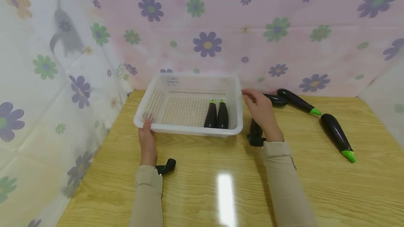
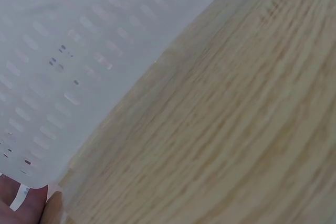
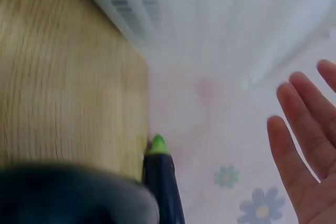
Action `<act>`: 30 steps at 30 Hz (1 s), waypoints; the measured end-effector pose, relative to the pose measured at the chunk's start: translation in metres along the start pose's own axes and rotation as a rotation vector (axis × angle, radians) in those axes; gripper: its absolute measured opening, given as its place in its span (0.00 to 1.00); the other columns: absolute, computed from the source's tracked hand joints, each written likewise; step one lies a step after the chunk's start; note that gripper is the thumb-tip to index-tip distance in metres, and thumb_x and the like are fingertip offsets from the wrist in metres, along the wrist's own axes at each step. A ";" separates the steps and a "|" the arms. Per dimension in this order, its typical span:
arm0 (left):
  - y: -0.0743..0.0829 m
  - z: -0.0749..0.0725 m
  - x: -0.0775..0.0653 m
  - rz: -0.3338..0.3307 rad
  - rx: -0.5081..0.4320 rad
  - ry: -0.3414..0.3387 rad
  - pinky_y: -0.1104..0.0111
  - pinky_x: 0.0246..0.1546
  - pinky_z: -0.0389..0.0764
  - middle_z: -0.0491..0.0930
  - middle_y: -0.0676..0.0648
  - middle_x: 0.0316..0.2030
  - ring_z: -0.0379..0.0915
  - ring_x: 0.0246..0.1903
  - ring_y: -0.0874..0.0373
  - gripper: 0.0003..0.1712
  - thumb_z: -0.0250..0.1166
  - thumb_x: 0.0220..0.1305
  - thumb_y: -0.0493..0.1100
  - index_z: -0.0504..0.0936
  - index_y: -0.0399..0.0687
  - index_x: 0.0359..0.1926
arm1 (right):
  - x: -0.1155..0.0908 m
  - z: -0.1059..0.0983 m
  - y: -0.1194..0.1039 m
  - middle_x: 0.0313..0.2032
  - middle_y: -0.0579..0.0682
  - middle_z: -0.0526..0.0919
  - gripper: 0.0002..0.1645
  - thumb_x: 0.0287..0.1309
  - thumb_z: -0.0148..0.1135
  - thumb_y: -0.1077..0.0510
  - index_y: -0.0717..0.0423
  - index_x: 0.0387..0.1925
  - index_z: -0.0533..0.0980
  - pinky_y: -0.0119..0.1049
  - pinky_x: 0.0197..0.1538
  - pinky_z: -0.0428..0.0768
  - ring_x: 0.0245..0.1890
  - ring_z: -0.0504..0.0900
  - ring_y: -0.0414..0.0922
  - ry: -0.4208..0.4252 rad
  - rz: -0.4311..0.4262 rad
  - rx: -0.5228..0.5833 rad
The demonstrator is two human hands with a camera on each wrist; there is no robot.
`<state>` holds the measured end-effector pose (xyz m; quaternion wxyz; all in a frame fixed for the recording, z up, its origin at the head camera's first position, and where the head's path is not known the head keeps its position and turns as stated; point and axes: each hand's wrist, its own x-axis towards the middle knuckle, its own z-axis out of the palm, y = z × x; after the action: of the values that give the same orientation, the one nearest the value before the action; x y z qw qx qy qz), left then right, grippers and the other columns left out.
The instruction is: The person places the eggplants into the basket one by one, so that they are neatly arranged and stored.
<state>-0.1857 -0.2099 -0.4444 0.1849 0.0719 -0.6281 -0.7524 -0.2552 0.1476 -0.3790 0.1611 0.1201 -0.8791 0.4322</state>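
A white perforated plastic basket [image 1: 189, 128] stands on the wooden table, and two dark eggplants with green stem ends, one of them this eggplant [image 1: 222, 115], lie side by side in its right part. My left hand [image 1: 147, 144] grips the basket's front left corner, its thumb over the rim. Fingertips [image 2: 32, 203] show at that corner in the left wrist view. Just outside the right rim is my right hand [image 1: 260, 109], holding nothing. Its fingers [image 3: 310, 121] look extended and spread beside the basket in the right wrist view; whether any touches the rim I cannot tell.
Behind my right hand lies an eggplant [image 1: 277, 100], partly hidden, with another eggplant [image 1: 296, 101] against it. A further eggplant [image 1: 336, 132] rests farther right. A flowered cloth [image 1: 221, 16] hangs behind the table [image 1: 195, 185]. Black wrist devices [image 1: 166, 167] are strapped on both arms.
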 end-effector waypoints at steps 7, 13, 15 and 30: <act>0.000 -0.004 0.001 0.014 0.004 -0.010 0.64 0.61 0.50 0.61 0.48 0.61 0.56 0.60 0.56 0.31 0.47 0.64 0.60 0.55 0.60 0.65 | -0.003 -0.014 0.004 0.46 0.51 0.78 0.21 0.62 0.48 0.47 0.50 0.53 0.71 0.46 0.48 0.71 0.45 0.75 0.47 -0.059 0.052 -0.016; 0.000 -0.008 -0.002 -0.013 0.010 0.010 0.63 0.60 0.51 0.62 0.48 0.60 0.57 0.59 0.53 0.30 0.47 0.64 0.60 0.56 0.60 0.65 | -0.005 -0.021 0.013 0.46 0.52 0.78 0.24 0.62 0.46 0.43 0.48 0.55 0.70 0.50 0.49 0.70 0.46 0.75 0.49 -0.123 0.096 -0.049; 0.000 -0.007 -0.003 -0.019 0.005 0.009 0.63 0.60 0.51 0.62 0.48 0.60 0.57 0.59 0.53 0.31 0.47 0.63 0.61 0.56 0.61 0.65 | -0.006 -0.024 0.016 0.46 0.53 0.78 0.23 0.62 0.46 0.44 0.48 0.55 0.70 0.50 0.49 0.69 0.46 0.75 0.49 -0.126 0.113 -0.052; 0.001 -0.003 -0.002 -0.007 -0.009 -0.028 0.64 0.60 0.51 0.62 0.46 0.60 0.56 0.60 0.53 0.30 0.47 0.64 0.59 0.55 0.59 0.65 | -0.010 -0.038 0.037 0.52 0.57 0.72 0.28 0.62 0.45 0.42 0.51 0.60 0.64 0.51 0.50 0.68 0.50 0.71 0.53 -0.215 0.248 0.005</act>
<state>-0.1829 -0.2121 -0.4439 0.1737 0.0628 -0.6269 -0.7569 -0.2521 0.2005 -0.3879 0.0110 0.0567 -0.8982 0.4358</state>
